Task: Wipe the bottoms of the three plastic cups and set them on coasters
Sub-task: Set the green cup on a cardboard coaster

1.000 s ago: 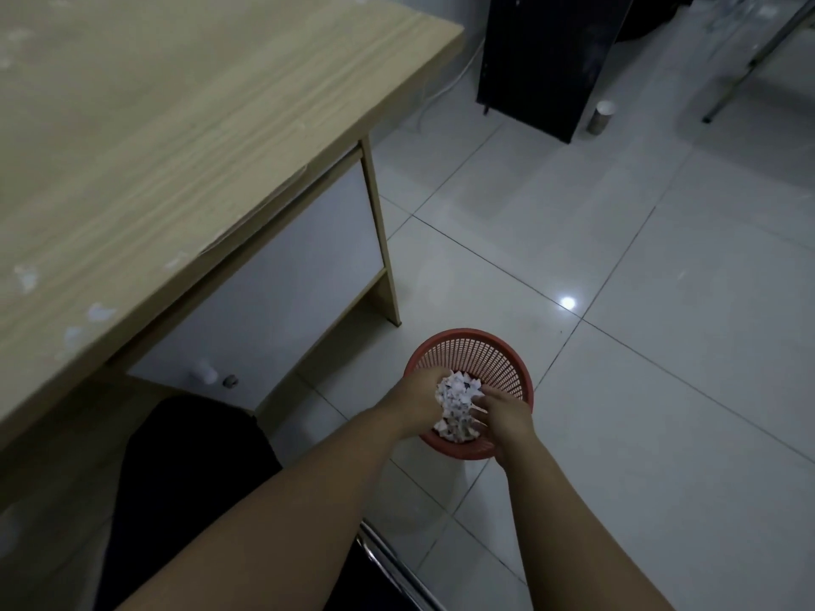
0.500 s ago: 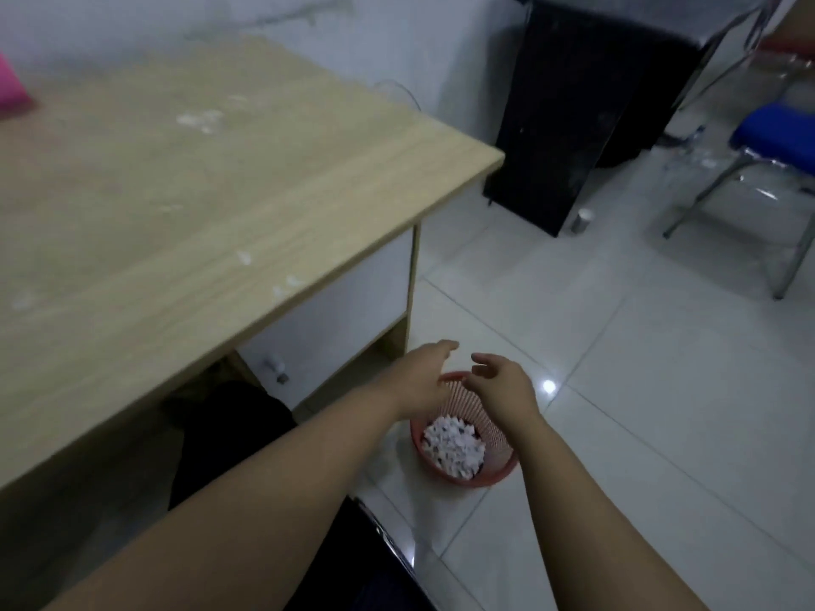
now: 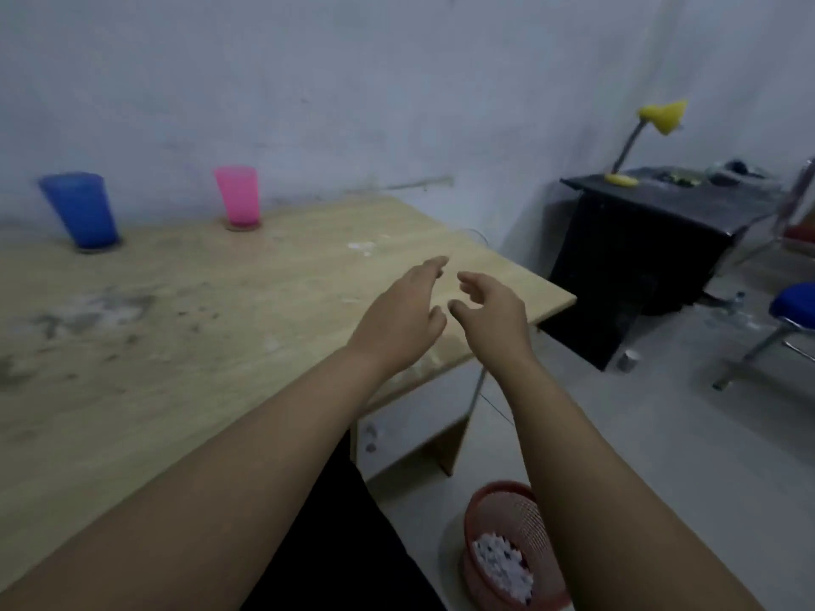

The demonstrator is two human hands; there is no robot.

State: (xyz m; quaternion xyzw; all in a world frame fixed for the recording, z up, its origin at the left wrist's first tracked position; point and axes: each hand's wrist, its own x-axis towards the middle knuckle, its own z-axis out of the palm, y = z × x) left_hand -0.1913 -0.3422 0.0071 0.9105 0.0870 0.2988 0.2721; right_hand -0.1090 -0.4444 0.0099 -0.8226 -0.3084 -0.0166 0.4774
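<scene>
pale wall behind the wooden counter (image 3: 185,328); blue cup (image 3: 81,210) and pink cup (image 3: 238,196) stand on coasters near it. left hand (image 3: 399,319) and right hand (image 3: 491,315) hover empty, fingers relaxed.

The desk (image 3: 220,328) has a pale wood-grain top, matt, smudged with grey and white marks. The blue cup (image 3: 81,211) and pink cup (image 3: 238,196) near its far edge look like translucent plastic. The red basket (image 3: 507,522) is plastic mesh holding white paper scraps (image 3: 502,566). The floor tiles (image 3: 683,434) look smooth.
</scene>
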